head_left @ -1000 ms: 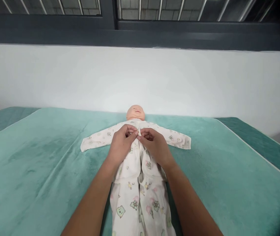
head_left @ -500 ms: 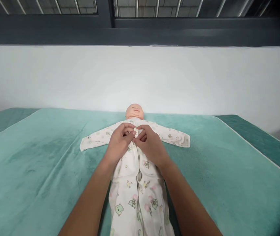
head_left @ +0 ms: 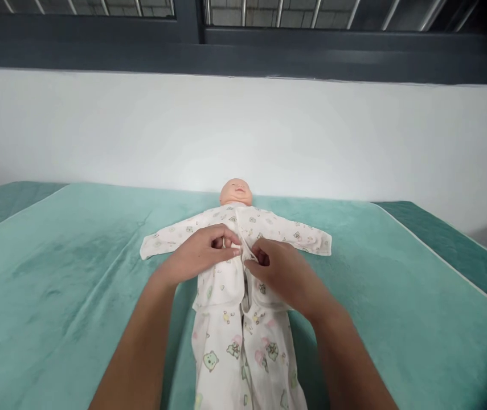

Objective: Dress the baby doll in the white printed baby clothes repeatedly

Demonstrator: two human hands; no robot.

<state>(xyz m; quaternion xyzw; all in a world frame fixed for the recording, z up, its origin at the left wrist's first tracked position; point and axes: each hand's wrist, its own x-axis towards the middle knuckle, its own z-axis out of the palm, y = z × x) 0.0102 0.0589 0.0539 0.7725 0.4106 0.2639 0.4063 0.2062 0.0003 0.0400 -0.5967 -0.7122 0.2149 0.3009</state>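
Observation:
A baby doll [head_left: 236, 192] lies on its back, arms spread wide. It wears a white printed baby jacket [head_left: 217, 282] with a front opening down the middle, and matching trousers [head_left: 215, 356] below. My left hand [head_left: 209, 249] is at the chest, thumb and forefinger closed together at the edge of the opening. Opposite it, my right hand [head_left: 283, 270] pinches the other edge of the jacket front, slightly lower. A small gap shows in the cloth between the two hands. The fingertips partly hide the fastening there.
A green padded mat [head_left: 98, 296] lies under the doll, with a darker green strip [head_left: 452, 245] at the right. Behind the mat rises a white wall [head_left: 243, 131], topped by a dark window frame [head_left: 311, 57] with metal bars.
Both hands have moved down the jacket front from near the collar to mid-chest. They have drawn slightly apart, and the upper chest is now uncovered. The view has shifted a little.

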